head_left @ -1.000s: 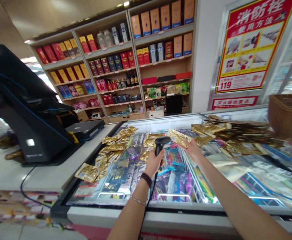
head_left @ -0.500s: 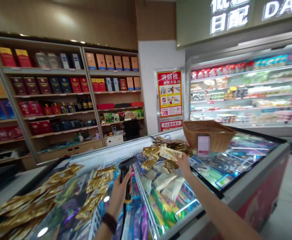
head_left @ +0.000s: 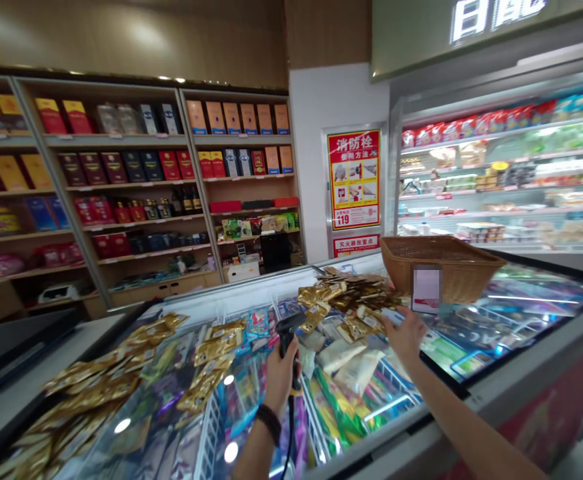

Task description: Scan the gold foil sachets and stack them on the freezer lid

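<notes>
The left hand (head_left: 280, 377) has its grip closed round the handle of a black handheld barcode scanner (head_left: 286, 332), whose thin black cable (head_left: 290, 433) drops past a dark beaded bracelet (head_left: 269, 424). The right hand (head_left: 405, 337) has its grip open, fingers spread, just beside a heap of flat gold foil sachets (head_left: 344, 293); whether it touches 1 cannot be told. A pixelated pale patch (head_left: 426, 290) sits just above that hand. The sachets lie in 2 scattered groups on a long glass-topped chest freezer (head_left: 521, 393), over bright plastic-wrapped packets (head_left: 344, 407). A brown woven rectangular basket (head_left: 441, 280) stands behind the right-hand heap, before tall wooden shelves (head_left: 121, 267) of boxed goods.
</notes>
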Tool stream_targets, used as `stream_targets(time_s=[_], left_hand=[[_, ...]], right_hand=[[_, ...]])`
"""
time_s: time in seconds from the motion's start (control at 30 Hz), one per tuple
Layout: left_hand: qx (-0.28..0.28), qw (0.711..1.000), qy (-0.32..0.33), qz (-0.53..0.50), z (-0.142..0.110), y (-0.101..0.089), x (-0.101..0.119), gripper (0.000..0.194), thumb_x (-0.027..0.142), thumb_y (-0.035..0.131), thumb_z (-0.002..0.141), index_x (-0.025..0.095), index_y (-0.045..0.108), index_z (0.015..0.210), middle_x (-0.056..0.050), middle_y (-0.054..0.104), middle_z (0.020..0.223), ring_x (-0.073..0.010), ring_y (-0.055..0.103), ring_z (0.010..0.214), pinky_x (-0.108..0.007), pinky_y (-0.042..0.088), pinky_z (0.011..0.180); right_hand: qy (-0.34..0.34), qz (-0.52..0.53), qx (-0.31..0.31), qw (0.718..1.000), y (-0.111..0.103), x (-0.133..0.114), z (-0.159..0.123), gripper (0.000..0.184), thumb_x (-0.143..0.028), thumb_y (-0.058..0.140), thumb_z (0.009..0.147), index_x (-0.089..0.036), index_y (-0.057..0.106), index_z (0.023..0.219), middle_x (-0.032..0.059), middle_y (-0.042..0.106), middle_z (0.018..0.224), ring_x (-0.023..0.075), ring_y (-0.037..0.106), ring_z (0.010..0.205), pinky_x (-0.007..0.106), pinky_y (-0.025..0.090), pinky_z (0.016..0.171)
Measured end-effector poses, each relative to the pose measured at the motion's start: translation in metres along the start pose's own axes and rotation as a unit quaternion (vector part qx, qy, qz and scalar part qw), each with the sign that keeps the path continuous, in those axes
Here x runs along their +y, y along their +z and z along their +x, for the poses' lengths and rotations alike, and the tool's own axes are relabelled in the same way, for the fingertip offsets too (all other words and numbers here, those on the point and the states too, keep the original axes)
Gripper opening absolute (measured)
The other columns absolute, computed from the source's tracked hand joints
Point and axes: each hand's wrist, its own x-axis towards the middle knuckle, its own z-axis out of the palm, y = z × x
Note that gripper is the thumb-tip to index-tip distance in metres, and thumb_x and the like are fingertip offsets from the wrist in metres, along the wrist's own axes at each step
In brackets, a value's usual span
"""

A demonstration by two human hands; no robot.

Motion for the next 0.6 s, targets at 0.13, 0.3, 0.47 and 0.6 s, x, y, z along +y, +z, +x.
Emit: stream_targets(time_s=[0.13, 0.3, 0.47, 0.6], left_hand=[[0.018, 1.000, 0.006, -0.015, 0.001, -0.018, 0.015, 0.079, 0.088, 0.094, 0.053, 0.022, 0.062, 0.082, 0.005, 0.059, 0.062, -0.0086, 0.050, 0.041, -0.022, 0.035, 0.040], [0.063, 0.997, 0.047, -0.009, -0.002, -0.064, 0.041, 0.072, 0.083, 0.093, 0.062, 0.023, 0.058, 0.081, 0.006, 0.058, 0.066, -0.0073, 0.050, 0.041, -0.022, 0.036, 0.041], [0.128, 0.987, 0.086, 0.039, -0.010, -0.133, 0.065, 0.068, 0.080, 0.091, 0.066, 0.023, 0.059, 0.082, 0.006, 0.059, 0.065, -0.0080, 0.050, 0.042, -0.023, 0.037, 0.042], [0.195, 0.974, 0.099, 0.056, -0.019, -0.184, 0.078, 0.066, 0.078, 0.091, 0.066, 0.023, 0.058, 0.083, 0.006, 0.059, 0.064, -0.0088, 0.050, 0.041, -0.024, 0.037, 0.042]], right_hand=[[-0.007, 0.019, 0.038, 0.999, 0.004, -0.002, -0.001, 0.036, -0.043, 0.059, 0.090, -0.023, 0.069, 0.118, 0.0256, 0.073, 0.118, 0.0559, 0.057, 0.132, 0.073, 0.037, 0.118], [-0.036, 0.081, -0.021, 0.996, 0.043, -0.038, -0.021, 0.037, -0.054, 0.055, 0.089, -0.023, 0.068, 0.106, 0.0267, 0.074, 0.113, 0.0525, 0.063, 0.127, 0.077, 0.039, 0.118], [-0.079, 0.181, -0.223, 0.955, 0.115, -0.121, -0.081, 0.056, -0.073, 0.056, 0.088, -0.022, 0.069, 0.107, 0.0236, 0.079, 0.110, 0.0407, 0.077, 0.103, 0.060, 0.063, 0.097], [-0.100, 0.184, -0.344, 0.915, 0.162, -0.188, -0.153, 0.058, -0.077, 0.066, 0.090, -0.024, 0.075, 0.111, 0.0198, 0.083, 0.120, 0.0377, 0.079, 0.113, 0.052, 0.064, 0.103]])
